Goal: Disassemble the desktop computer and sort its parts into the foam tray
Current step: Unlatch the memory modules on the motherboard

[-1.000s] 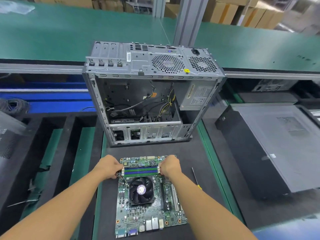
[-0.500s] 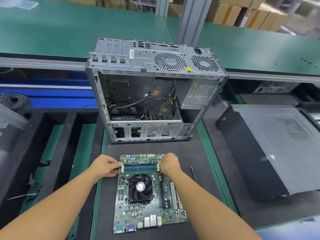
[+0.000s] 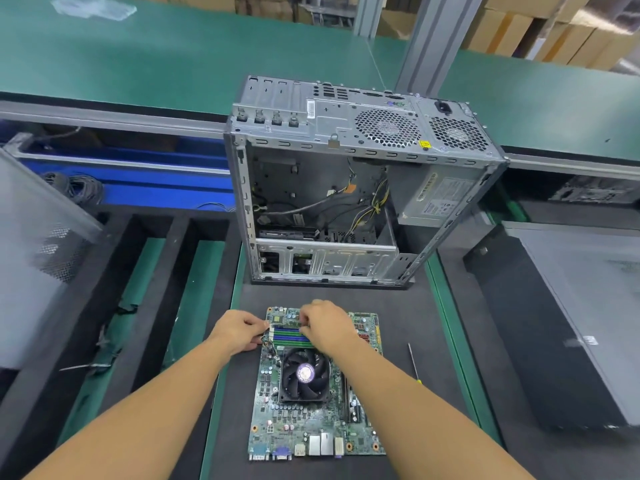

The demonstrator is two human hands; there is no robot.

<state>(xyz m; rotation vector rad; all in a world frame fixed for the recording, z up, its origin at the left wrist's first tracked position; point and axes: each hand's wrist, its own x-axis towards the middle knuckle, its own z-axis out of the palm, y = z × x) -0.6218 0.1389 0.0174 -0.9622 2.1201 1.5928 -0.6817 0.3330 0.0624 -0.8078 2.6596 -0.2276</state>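
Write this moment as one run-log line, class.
step: memory removal | left hand: pinches memory sticks at left end | right hand: grips them mid-length | motherboard: flat on mat | case: open behind

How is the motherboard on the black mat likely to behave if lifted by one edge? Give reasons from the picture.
Probably stiff: the motherboard lies flat as a rigid board. Likely heavy toward the middle, where the cooler fan sits, so it may tip in a one-edge grip. Probably fragile: small parts and memory sticks stand exposed.

Yellow warning sticker (image 3: 424,144) on case (image 3: 332,116); text illegible.
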